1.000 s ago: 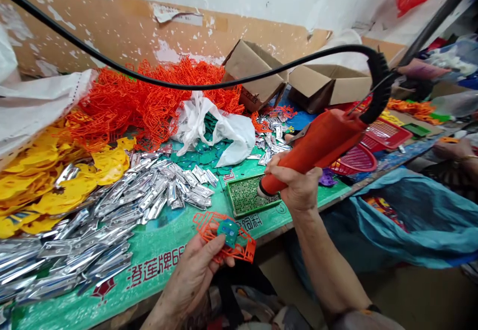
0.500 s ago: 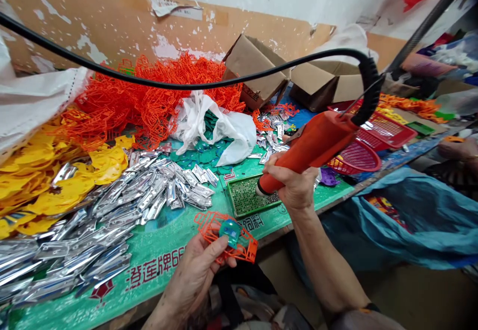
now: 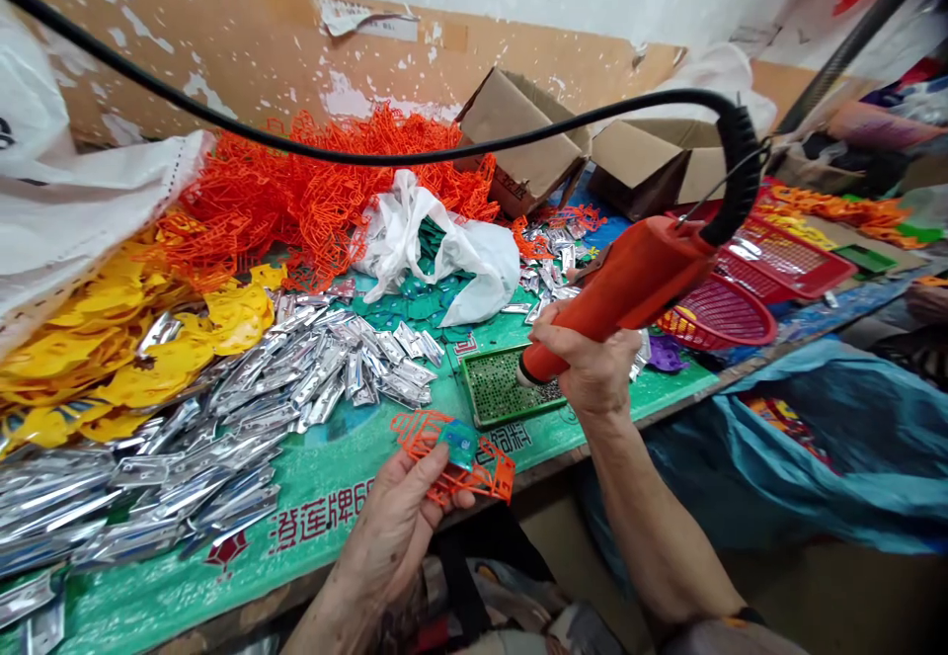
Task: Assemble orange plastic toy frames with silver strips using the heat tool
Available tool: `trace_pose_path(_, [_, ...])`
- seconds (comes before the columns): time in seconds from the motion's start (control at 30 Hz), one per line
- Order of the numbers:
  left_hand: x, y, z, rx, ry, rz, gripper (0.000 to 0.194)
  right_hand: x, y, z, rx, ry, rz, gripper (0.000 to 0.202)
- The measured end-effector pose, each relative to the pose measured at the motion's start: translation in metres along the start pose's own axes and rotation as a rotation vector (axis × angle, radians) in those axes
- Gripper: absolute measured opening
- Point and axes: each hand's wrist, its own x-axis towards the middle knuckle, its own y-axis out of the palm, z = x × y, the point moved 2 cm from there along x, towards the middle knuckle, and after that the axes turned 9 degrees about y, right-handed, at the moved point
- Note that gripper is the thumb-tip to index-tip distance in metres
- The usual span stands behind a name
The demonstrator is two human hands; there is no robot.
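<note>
My right hand [image 3: 598,375] is wrapped round an orange-red electric screwdriver [image 3: 629,275] with a black cable at its top. It slants down to the left, and its nose is at a green tray [image 3: 513,416] with a perforated plate that holds small shiny screws. The bit itself cannot be made out. In my left hand [image 3: 396,509], thumb on top, is an orange plastic openwork frame [image 3: 495,477] with a translucent teal piece [image 3: 460,444] on it. That hand is over the table's front edge, left of and below the tray.
Silvery metal strips [image 3: 244,438] lie heaped at left beside yellow sheets [image 3: 111,339]. Behind are a tangled orange frame pile [image 3: 311,191], a white bag [image 3: 481,265] among teal pieces, and cardboard boxes [image 3: 518,141]. Red baskets [image 3: 730,314] stand right, above a blue bag [image 3: 851,438]. The cable [image 3: 415,154] arches overhead.
The view has shifted slightly, so the table things sit further right. The screwdriver stays at the tray. The frame and teal piece in my left hand appear tilted a little flatter.
</note>
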Motion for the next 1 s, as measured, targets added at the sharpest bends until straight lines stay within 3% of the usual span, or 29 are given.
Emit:
trace_pose_path(0.1, [0.000, 0.001, -0.001, -0.009, 0.014, -0.011, 0.037, 0.001, 0.000, 0.010, 0.033, 0.019, -0.006, 0.015])
trace_pose_path(0.2, [0.002, 0.001, 0.001, -0.027, 0.019, 0.027, 0.033, -0.003, 0.003, 0.034, 0.115, 0.024, 0.032, 0.018])
trace_pose_path(0.4, [0.002, 0.002, 0.003, -0.054, 0.030, 0.073, 0.027, -0.035, 0.017, 0.074, 0.308, 0.126, 0.312, 0.026])
trace_pose_path(0.6, [0.001, 0.003, 0.001, -0.057, 0.031, 0.108, 0.022, -0.056, 0.026, 0.067, 0.326, 0.202, 0.403, 0.028])
trace_pose_path(1.0, [0.001, 0.003, 0.000, -0.051, 0.026, 0.048, 0.029, -0.057, 0.029, 0.060, 0.373, 0.227, 0.431, 0.026])
